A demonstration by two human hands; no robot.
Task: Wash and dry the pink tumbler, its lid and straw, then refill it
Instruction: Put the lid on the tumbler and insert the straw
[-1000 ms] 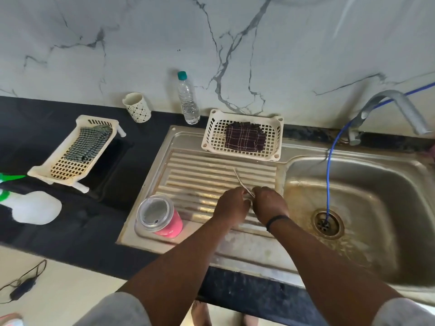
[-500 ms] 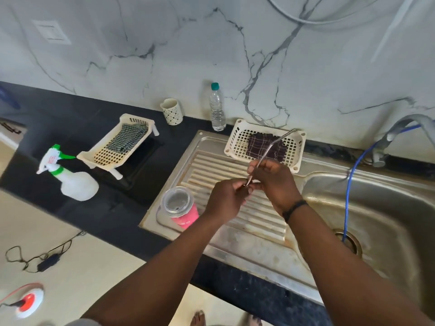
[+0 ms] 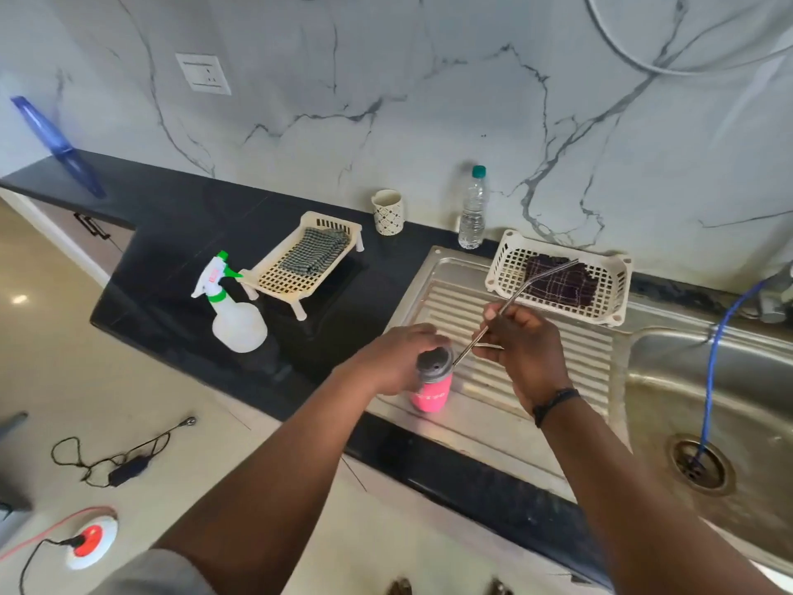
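Tumbler [image 3: 430,390] upright at drainboard's [image 3: 558,358] front-left corner, lid [image 3: 434,363] on; your left hand [image 3: 397,358] grips its top. Straw [image 3: 506,309], pinched in your right hand [image 3: 521,350], slants down-left, lower tip just beside lid's right edge.

No readable text anywhere. Faint pale lettering across the side of the pink tumbler with the grey lid [image 3: 430,396], too small and blurred to make out. Red label on the neck of the white plastic spray bottle with the green trigger [image 3: 234,313], also illegible.
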